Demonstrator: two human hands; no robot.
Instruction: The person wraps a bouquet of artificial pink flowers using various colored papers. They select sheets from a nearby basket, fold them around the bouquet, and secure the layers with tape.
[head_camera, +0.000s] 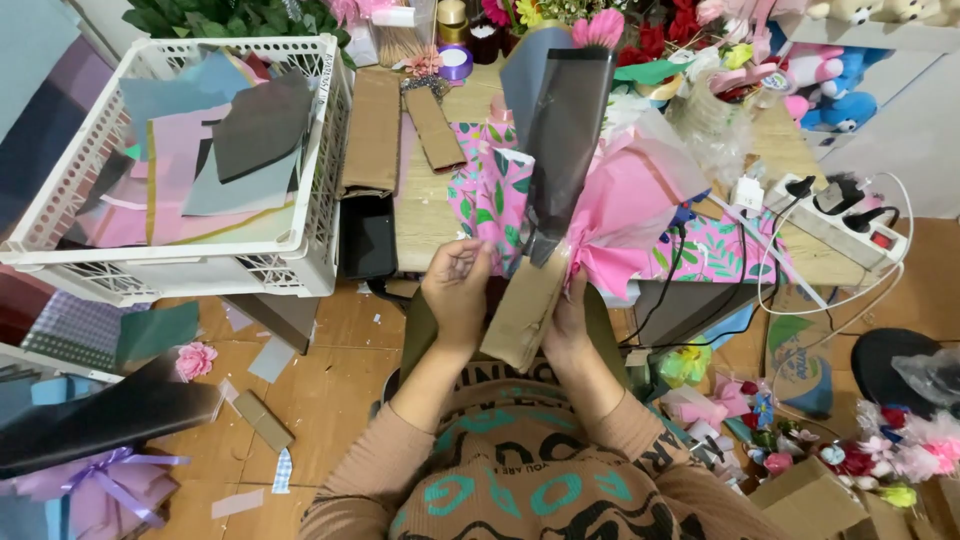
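Observation:
A half-wrapped bouquet (560, 170) stands upright in front of me, with dark grey translucent wrap, pink paper (625, 205) and a brown paper base (525, 310). My right hand (567, 320) grips the brown base from the right side, below the pink paper. My left hand (457, 285) is at the left of the base, fingers curled against the wrap's lower edge, seemingly pinching it. Pink leaf-patterned paper (490, 190) lies on the wooden table (425, 215) behind the bouquet.
A white plastic crate (315, 250) of coloured paper sheets sits at the left. A black phone (367, 238) lies beside it, brown paper strips (372, 130) further back. A power strip (835, 220) with cables is at the right. Paper scraps, artificial flowers (195, 358) and dark wrap litter the floor.

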